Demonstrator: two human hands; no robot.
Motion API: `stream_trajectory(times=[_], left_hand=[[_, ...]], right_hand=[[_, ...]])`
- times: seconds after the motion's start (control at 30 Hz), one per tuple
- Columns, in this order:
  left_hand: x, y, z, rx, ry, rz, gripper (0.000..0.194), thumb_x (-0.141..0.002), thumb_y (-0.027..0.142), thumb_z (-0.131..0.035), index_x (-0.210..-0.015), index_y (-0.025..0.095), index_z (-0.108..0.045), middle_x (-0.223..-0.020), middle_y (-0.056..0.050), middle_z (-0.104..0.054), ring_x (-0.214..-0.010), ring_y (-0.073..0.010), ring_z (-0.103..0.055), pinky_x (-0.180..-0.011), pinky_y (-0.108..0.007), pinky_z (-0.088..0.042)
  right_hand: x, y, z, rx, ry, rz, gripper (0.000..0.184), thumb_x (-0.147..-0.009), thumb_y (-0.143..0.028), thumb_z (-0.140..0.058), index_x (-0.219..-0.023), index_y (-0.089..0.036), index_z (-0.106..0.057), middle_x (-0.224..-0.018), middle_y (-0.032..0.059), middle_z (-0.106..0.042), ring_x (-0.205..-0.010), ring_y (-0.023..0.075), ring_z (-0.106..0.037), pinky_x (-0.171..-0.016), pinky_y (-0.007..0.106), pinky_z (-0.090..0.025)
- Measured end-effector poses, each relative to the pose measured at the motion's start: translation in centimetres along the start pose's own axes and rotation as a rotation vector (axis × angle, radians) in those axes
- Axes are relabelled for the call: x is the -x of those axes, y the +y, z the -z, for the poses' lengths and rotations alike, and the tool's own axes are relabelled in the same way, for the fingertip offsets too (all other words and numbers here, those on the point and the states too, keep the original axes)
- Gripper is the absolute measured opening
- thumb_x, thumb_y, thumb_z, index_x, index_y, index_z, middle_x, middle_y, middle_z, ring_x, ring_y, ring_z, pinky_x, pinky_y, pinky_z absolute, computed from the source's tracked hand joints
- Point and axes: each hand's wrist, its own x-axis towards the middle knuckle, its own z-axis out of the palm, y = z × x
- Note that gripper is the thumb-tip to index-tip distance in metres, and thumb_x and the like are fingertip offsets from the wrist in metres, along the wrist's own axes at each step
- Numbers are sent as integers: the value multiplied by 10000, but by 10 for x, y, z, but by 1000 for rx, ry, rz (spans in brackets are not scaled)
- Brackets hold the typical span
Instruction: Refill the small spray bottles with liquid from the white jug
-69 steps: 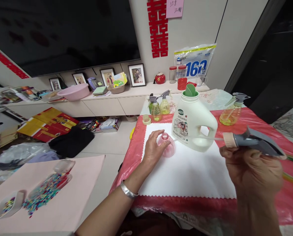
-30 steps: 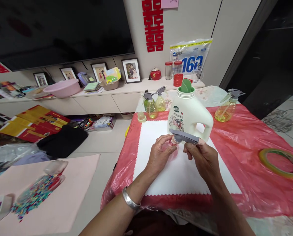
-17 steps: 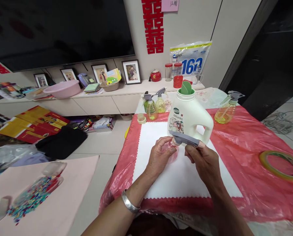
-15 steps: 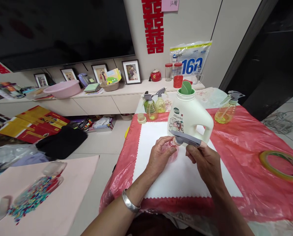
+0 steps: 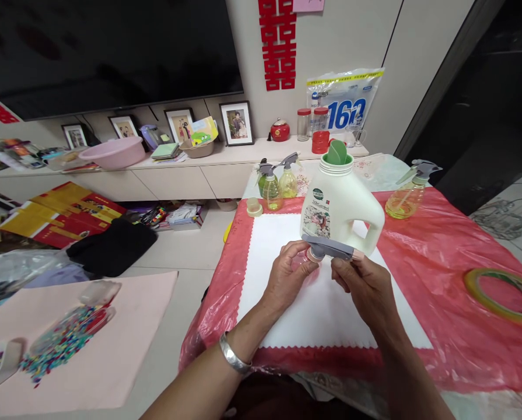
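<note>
Here, our left hand (image 5: 285, 277) pinches the round pink transparent bottle (image 5: 311, 275), probably to steady it, while our right hand (image 5: 372, 284) grips the long grey plastic spray head (image 5: 331, 247).

Head-worn camera, one view: looks forward and down, close over the red-covered table (image 5: 453, 344), far wall (image 5: 348, 35) beyond.

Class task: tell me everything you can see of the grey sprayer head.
The sprayer head looks like smooth plastic, with a pale pink tip and pinkish collar. It sits at the neck of the pink bottle, its long body slanting slightly down to the right. The right hand grips the tip end; the left hand holds the bottle. Tightness cannot be seen.
</note>
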Motion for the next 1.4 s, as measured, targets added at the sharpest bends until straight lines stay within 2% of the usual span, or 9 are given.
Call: stream_trajectory(times=[0.23, 0.53, 0.73, 0.9, 1.03, 1.13, 1.27, 1.4], left_hand=[[-1, -3, 2, 44, 14, 29, 293, -812, 312, -760, -1097, 250, -726, -1192, -53, -671, -1200, -273, -590, -1107, -430, -403], [0, -1, 2, 54, -2, 34, 274, -817, 334, -760, -1077, 256, -723, -1209, -50, -678, -1222, -282, -587, -1101, -431, -415], [1, 2, 5, 229, -24, 75, 486, -767, 397, -817, -1191, 229, -648, -1187, -62, -703, -1137, -250, -637, -1019, -382, -474], [-2, 4, 2, 297, 20, 66, 318, -785, 372, -795, -1020, 204, -661, -1007, -29, -726, -980, -206, -663, -943, -338, -492], [-4, 1, 1, 263, 50, 42, 269, -815, 364, -752, -1002, 209, -638, -1000, -29, -712, -977, -205, -653, -941, -339, -490], [-5, -2, 2, 239, 83, 39, 276, -838, 397, -711, -1025, 212, -626, -1006, -30, -704, -976, -201, -642, -925, -330, -487], [-4, -5, 4, 216, 95, 46, 289, -849, 430, -689, -1027, 213, -623, -986, -20, -696, -948, -190, -631, -891, -312, -485], [-3, -6, 3, 230, 111, 35, 271, -848, 420, -691, -1001, 211, -612, -956, -15, -694, -925, -181, -632, -876, -301, -488]], right_hand=[[-4, 9, -7, -26, 30, 7, 425, -944, -488, -583, -708, -140, -526, -591, -6, -473, -524, 70, -398, -477, 189, -309], [-4, 4, -10, -19, 18, -8, 427, -927, -502, -588, -704, -147, -506, -619, 3, -495, -544, 77, -418, -480, 191, -346], [-5, 2, -14, -19, 6, -22, 435, -919, -514, -576, -698, -146, -503, -617, 7, -491, -548, 82, -421, -491, 192, -365], [-4, 2, -19, -24, -12, -36, 442, -934, -520, -580, -712, -147, -502, -621, 1, -493, -546, 79, -422, -498, 190, -356], [-5, 6, -16, -45, -73, -28, 450, -964, -520, -569, -724, -143, -515, -612, -2, -484, -552, 80, -421, -520, 193, -352], [-7, 13, -10, -117, -136, -16, 493, -995, -572, -522, -803, -127, -613, -705, 33, -554, -631, 103, -492, -611, 215, -417], [-13, 28, -10, -233, -63, -34, 566, -1004, -643, -470, -1088, -126, -682, -897, 73, -619, -779, 146, -566, -765, 278, -492], [-20, 41, -21, -277, -48, -53, 455, -944, -570, -623, -986, -128, -720, -876, 68, -599, -825, 150, -564, -761, 260, -493]])
